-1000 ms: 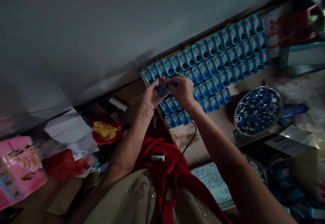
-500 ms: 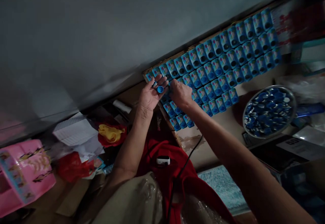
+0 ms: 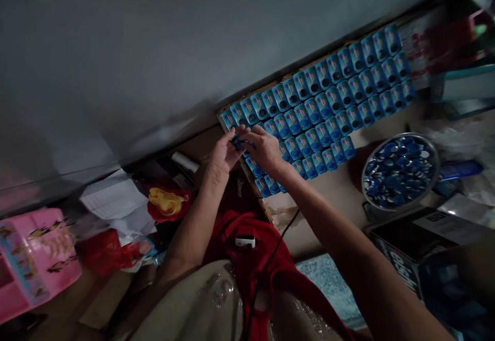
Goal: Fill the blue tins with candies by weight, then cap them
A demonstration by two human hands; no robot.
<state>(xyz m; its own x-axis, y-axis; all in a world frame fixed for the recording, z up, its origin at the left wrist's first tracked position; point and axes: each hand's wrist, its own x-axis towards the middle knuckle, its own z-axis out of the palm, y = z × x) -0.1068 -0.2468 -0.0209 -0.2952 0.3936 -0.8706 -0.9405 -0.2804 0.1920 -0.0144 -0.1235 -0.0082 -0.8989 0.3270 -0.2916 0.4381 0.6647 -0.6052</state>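
Observation:
My left hand (image 3: 225, 151) is turned palm up with its fingers curled around a few small blue caps (image 3: 237, 143). Over that palm, my right hand (image 3: 266, 149) reaches in with bent fingers and pinches at one of these caps. Its fingertips are partly hidden, so the exact grip is hard to see. Both hands hover over the left end of rows of blue rectangular packs (image 3: 323, 105), each with a printed label and a round hollow. Some hollows look dark, others blue.
A round metal bowl (image 3: 436, 176) full of blue and silvery round pieces stands at the right, beside a black box (image 3: 410, 243). A grey wall (image 3: 154, 47) runs behind the board. Left are a yellow-and-red cloth (image 3: 168, 202), papers (image 3: 114, 197) and a pink box (image 3: 50, 258).
My right hand has moved left from the packs to my left palm, where its fingers now meet the blue caps. My left fingers have curled in. The view has shifted slightly.

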